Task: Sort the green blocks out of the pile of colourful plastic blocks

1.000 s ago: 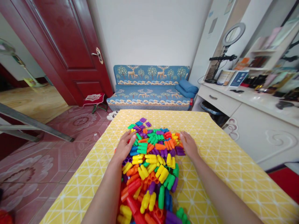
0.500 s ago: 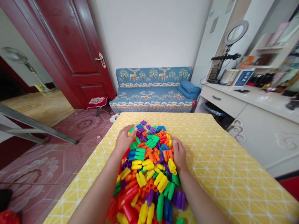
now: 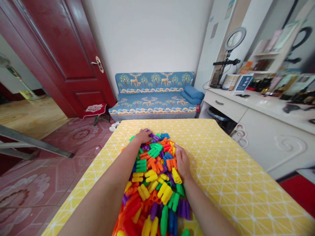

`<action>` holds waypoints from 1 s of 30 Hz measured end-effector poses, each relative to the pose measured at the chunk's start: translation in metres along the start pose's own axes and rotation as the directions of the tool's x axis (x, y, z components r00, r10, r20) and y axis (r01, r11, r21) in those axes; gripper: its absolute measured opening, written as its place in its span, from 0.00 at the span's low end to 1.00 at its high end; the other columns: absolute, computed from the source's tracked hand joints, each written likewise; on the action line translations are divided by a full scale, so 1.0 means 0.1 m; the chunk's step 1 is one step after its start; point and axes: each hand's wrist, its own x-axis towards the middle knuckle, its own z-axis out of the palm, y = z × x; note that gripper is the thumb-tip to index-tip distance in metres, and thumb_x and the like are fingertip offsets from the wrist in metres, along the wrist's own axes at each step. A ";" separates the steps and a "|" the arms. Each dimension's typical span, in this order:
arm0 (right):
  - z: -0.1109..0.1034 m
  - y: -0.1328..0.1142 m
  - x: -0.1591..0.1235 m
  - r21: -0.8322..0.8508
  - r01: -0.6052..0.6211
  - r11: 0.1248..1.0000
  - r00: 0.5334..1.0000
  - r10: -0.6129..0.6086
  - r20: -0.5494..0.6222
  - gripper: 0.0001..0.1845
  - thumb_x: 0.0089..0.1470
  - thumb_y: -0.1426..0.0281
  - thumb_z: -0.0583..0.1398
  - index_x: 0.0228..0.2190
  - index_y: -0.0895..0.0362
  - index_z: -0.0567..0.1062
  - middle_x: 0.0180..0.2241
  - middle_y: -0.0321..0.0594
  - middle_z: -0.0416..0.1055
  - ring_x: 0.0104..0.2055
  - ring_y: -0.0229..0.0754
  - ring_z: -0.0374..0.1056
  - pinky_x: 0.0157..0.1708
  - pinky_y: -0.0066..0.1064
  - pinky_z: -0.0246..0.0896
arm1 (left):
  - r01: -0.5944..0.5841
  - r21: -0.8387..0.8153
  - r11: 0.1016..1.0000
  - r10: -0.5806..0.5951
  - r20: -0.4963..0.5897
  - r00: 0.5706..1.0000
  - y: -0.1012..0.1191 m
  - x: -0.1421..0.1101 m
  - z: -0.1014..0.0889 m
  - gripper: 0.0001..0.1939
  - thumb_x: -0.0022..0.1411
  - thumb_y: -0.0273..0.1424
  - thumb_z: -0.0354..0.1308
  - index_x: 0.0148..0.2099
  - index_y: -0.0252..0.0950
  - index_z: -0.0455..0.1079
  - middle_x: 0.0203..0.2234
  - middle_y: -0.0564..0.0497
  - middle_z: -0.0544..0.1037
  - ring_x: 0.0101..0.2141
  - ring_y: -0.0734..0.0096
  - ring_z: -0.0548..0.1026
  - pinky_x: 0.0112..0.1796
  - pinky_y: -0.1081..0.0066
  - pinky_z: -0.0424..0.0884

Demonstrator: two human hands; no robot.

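Note:
A long heap of colourful plastic building pieces, made of joined tubes, lies on the yellow tablecloth (image 3: 221, 170). Among them are a green piece (image 3: 155, 150), a yellow piece (image 3: 165, 192) and an orange piece (image 3: 171, 164). My left hand (image 3: 142, 136) reaches to the far left end of the heap, its fingers laid over purple pieces (image 3: 147, 130); its fingertips are partly hidden. Along the heap's right side rests my right hand (image 3: 182, 160), fingers stretched out and touching the edge near the orange and yellow pieces. It grips nothing.
Beyond the table stands a blue patterned sofa (image 3: 152, 98). To the right is a white dresser (image 3: 223, 105) with a ring light (image 3: 235, 38) and bottles. A red door (image 3: 81, 55) and a small folding stool (image 3: 95, 109) are on the left.
My left hand has moved forward and inward, from the heap's left side onto the purple pieces at its far end. My right hand stays at the right edge. The view has swung slightly right.

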 end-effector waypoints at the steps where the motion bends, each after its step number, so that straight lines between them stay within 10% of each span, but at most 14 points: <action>1: 0.00 0.00 0.00 -0.007 0.003 1.000 1.000 -0.003 0.003 0.23 0.61 0.55 0.48 0.45 0.56 0.73 0.50 0.47 0.70 0.54 0.47 0.64 0.56 0.44 0.56 | -0.011 -0.013 1.000 0.011 -0.002 1.000 0.00 0.00 0.00 0.25 0.57 0.39 0.55 0.58 0.47 0.66 0.60 0.48 0.65 0.59 0.54 0.63 0.56 0.57 0.60; 17: 0.01 -0.03 0.01 -0.049 0.017 0.999 1.000 -0.017 -0.002 0.25 0.61 0.53 0.46 0.43 0.56 0.73 0.48 0.48 0.71 0.52 0.47 0.65 0.55 0.45 0.57 | -0.009 -0.334 0.942 -0.005 -0.040 0.999 -0.12 -0.30 -0.29 0.16 0.53 0.41 0.55 0.31 0.35 0.77 0.24 0.50 0.80 0.30 0.66 0.77 0.33 0.73 0.70; 25: 0.01 -0.02 0.01 -0.052 0.004 0.999 1.000 -0.004 -0.003 0.25 0.61 0.53 0.46 0.44 0.56 0.73 0.48 0.48 0.72 0.53 0.48 0.65 0.55 0.44 0.57 | 0.119 -0.413 0.903 -0.193 -0.140 0.971 -0.47 -0.47 -0.26 0.28 0.56 0.45 0.53 0.53 0.33 0.72 0.53 0.41 0.74 0.53 0.55 0.72 0.50 0.66 0.67; 30: 0.00 -0.04 0.01 -0.052 -0.011 0.999 1.000 0.011 -0.004 0.25 0.61 0.52 0.46 0.44 0.55 0.74 0.48 0.46 0.72 0.52 0.48 0.65 0.54 0.43 0.58 | 0.144 -0.425 0.894 -0.173 -0.030 0.984 -0.44 -0.53 -0.09 0.27 0.51 0.46 0.58 0.49 0.36 0.75 0.50 0.44 0.76 0.50 0.54 0.74 0.49 0.66 0.68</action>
